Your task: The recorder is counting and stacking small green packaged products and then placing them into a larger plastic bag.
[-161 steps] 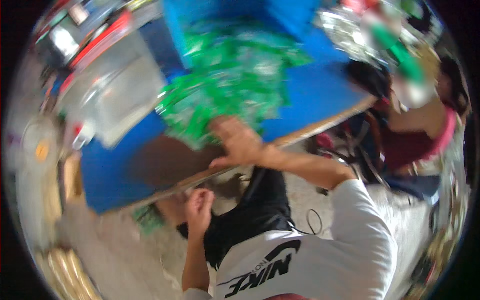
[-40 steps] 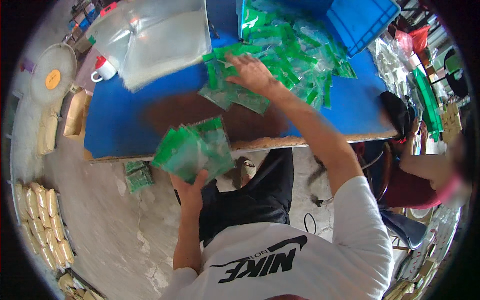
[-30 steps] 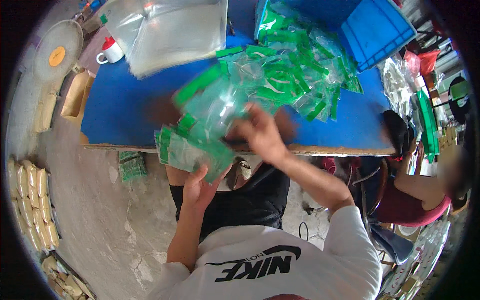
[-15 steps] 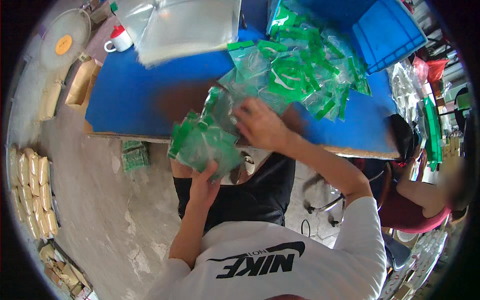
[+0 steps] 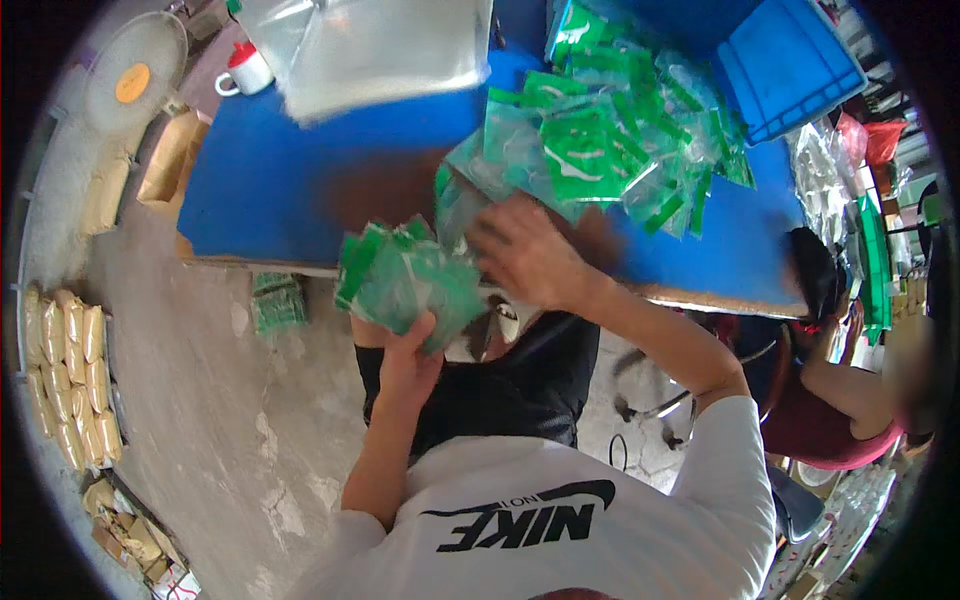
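Note:
My left hand point(image 5: 410, 365) grips a fanned stack of small clear plastic bags point(image 5: 415, 285) with green ends, held in front of the table's near edge. My right hand point(image 5: 525, 250) is at that edge, its fingers curled and a little blurred over a single plastic bag point(image 5: 455, 205) with a green strip. Its fingertips close on the near side of this bag, and part of it is hidden behind the hand. Beyond it, a loose heap of similar green and clear bags point(image 5: 590, 150) spreads over the blue table point(image 5: 270, 190).
A blue crate point(image 5: 790, 70) stands at the back right. Clear plastic sheets point(image 5: 390, 60) and a white mug with a red lid point(image 5: 243, 72) lie at the back left. Green bundles point(image 5: 278, 302) rest on the floor. A person point(image 5: 840, 400) sits at the right.
My right hand and the single bag have shifted slightly to the right, away from the stack. My left hand still holds the stack in nearly the same place. The whole view has shifted slightly.

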Action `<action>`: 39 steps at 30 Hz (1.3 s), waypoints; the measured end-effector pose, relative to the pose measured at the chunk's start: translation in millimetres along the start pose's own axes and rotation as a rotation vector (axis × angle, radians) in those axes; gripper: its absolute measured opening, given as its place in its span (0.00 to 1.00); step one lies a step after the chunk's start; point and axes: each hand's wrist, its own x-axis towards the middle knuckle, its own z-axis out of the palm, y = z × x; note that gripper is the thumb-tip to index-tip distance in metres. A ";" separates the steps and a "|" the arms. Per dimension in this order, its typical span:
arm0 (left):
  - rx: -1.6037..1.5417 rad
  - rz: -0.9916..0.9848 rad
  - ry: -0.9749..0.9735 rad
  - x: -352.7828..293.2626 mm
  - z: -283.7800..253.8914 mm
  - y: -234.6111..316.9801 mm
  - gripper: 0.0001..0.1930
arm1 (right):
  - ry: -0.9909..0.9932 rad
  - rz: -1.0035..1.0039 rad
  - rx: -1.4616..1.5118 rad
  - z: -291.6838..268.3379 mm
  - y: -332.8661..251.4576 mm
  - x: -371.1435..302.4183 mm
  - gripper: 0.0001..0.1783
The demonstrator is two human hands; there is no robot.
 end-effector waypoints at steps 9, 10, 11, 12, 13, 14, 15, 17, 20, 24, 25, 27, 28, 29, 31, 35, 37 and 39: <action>0.152 0.160 0.064 -2.6 7.0 10.7 0.32 | 0.057 0.221 -0.219 22.6 49.6 21.6 0.32; 0.122 0.195 0.021 -6.3 1.3 10.3 0.32 | 0.025 0.198 -0.201 18.0 40.5 13.7 0.34; 0.092 0.229 -0.020 -7.8 -5.3 10.4 0.32 | -0.010 0.175 -0.182 14.4 33.6 9.1 0.36; 0.088 0.223 -0.017 -2.7 -15.0 11.9 0.32 | -0.017 0.177 -0.182 5.9 32.1 3.5 0.36; 0.035 0.193 -0.161 0.3 -28.9 20.6 0.34 | -0.027 0.185 -0.175 0.1 25.5 0.9 0.36; -0.018 0.162 -0.305 1.3 -40.2 23.5 0.35 | -0.037 0.193 -0.168 -2.6 19.3 -2.5 0.36; -0.019 0.156 -0.294 -1.9 -35.1 25.3 0.35 | -0.046 0.196 -0.160 -3.3 14.3 -7.2 0.36; -0.021 0.141 -0.228 -0.1 -17.6 31.9 0.32 | -0.023 0.175 -0.145 -1.7 9.8 -10.3 0.34; 0.265 0.289 -0.129 7.5 -3.0 18.8 0.31 | -0.060 0.128 -0.067 0.8 -4.4 -15.9 0.31; 0.299 0.205 -0.004 10.2 3.3 1.9 0.30 | -0.011 0.165 -0.019 4.7 -9.4 -22.3 0.29; 0.248 0.226 -0.010 11.0 2.5 0.5 0.30 | -0.007 0.166 -0.010 7.3 -10.7 -23.0 0.29; 0.199 0.244 -0.021 10.5 3.0 2.4 0.31 | -0.002 0.171 -0.004 8.3 -13.5 -23.8 0.28; 0.187 0.266 -0.029 7.5 3.1 6.8 0.29 | 0.003 0.177 0.017 7.9 -17.3 -26.0 0.28; 0.174 0.287 -0.037 6.0 4.6 10.1 0.28 | 0.007 0.182 0.038 7.7 -21.0 -28.1 0.28; 0.187 0.265 -0.045 3.4 11.1 11.5 0.28 | -0.013 0.158 0.100 2.8 -30.7 -32.4 0.28; 0.218 0.173 -0.096 -3.8 28.0 9.0 0.28 | -0.063 -0.099 0.413 -1.0 -34.6 -34.4 0.20; 0.203 0.160 -0.078 -2.6 27.4 8.1 0.31 | -0.021 -0.010 0.465 -2.9 -29.6 -31.5 0.20; 0.186 0.145 -0.065 -0.9 25.3 9.1 0.35 | 0.064 0.155 0.575 -6.1 -16.7 -24.7 0.20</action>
